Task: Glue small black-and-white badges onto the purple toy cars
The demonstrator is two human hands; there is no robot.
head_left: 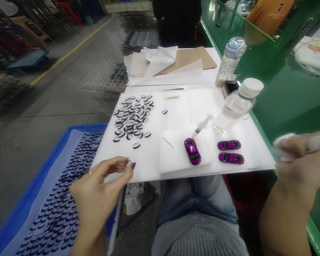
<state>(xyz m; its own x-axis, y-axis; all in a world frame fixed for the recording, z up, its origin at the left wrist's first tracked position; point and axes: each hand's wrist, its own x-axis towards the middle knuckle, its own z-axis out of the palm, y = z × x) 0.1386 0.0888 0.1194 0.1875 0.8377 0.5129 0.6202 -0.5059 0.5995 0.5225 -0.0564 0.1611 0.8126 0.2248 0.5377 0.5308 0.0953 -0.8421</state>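
My left hand [104,181] is over the near left edge of the white work surface, thumb and fingers pinched around something small I cannot make out. At the far right, over the green bench, my right hand [298,153] is blurred, its fingers closed on a white cloth or tissue [284,145]. A purple toy car [192,151] rests on a white foam block [170,160]. Two more purple cars [229,144] [231,158] lie to its right. Many small dark-edged pieces [130,117] are spread at the left. A syringe [202,125] points at the car on the block.
A clear bottle [233,108] with a white cap, a patterned drinking bottle [230,58] and a phone [232,86] stand or lie at the right. A blue tray [69,135] of dark pieces sits lower left. Paper and cardboard [186,60] lie behind; a person in black [177,21] is beyond.
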